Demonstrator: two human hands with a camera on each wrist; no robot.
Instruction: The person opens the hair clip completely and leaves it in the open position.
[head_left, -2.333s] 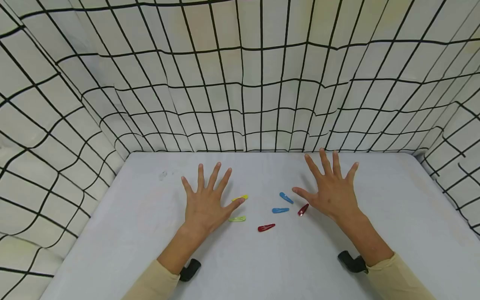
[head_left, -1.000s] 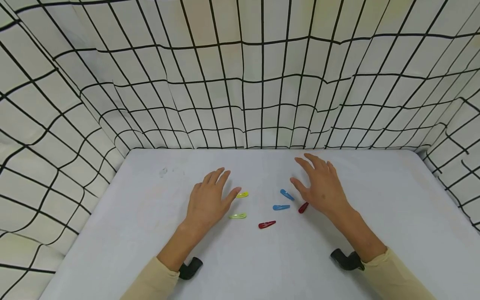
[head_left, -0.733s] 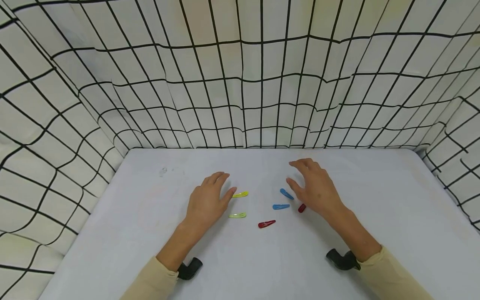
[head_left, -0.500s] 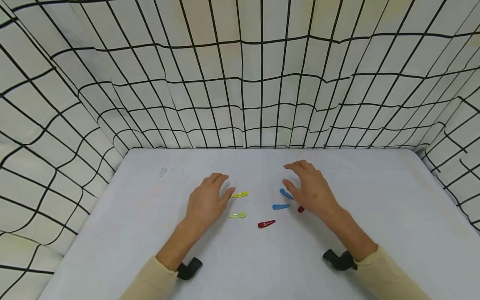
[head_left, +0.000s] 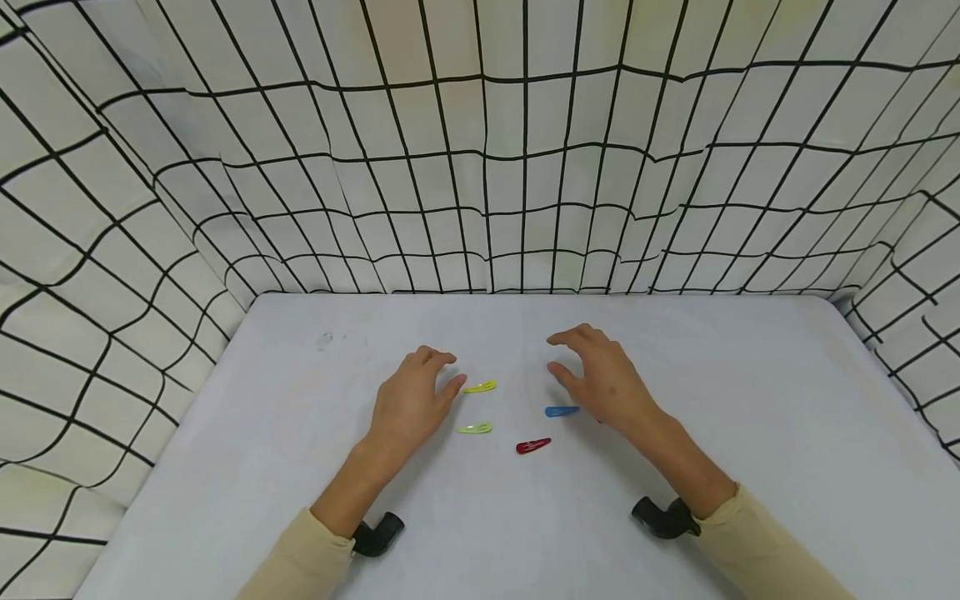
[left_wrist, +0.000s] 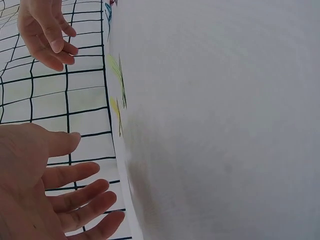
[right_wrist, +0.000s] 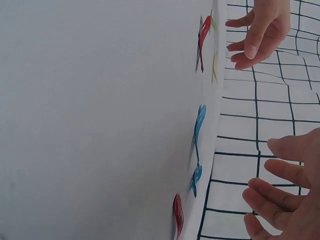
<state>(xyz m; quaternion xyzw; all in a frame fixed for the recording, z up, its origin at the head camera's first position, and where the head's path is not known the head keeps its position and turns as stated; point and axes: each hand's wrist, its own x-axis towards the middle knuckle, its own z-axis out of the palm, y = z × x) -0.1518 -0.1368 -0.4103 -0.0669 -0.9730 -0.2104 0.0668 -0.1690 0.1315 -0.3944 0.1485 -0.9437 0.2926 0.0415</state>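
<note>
Snap hair clips lie spread over the white table. My left hand (head_left: 408, 404) hovers just left of a yellow clip (head_left: 481, 387) and a lime clip (head_left: 475, 428), its fingers loosely bent and holding nothing. Over the right-hand clips hangs my right hand (head_left: 607, 383), also holding nothing, thumb apart from the fingers. A blue clip (head_left: 561, 411) shows below its thumb. One red clip (head_left: 533, 446) lies nearer the middle front. The head view has the second blue clip hidden behind the right hand; the right wrist view shows both blues and another red clip (right_wrist: 178, 212).
White-covered table (head_left: 525, 525) under both arms. Black grid netting (head_left: 487, 192) over white sheeting rises behind the table and along both sides. Dark curved wrist pieces (head_left: 378, 535) sit by the beige sleeves (head_left: 300, 558).
Both hands have gone from widely spread to loosely bent fingers. The right hand has moved left, covering one blue clip and one red clip in the head view. The clips stay put.
</note>
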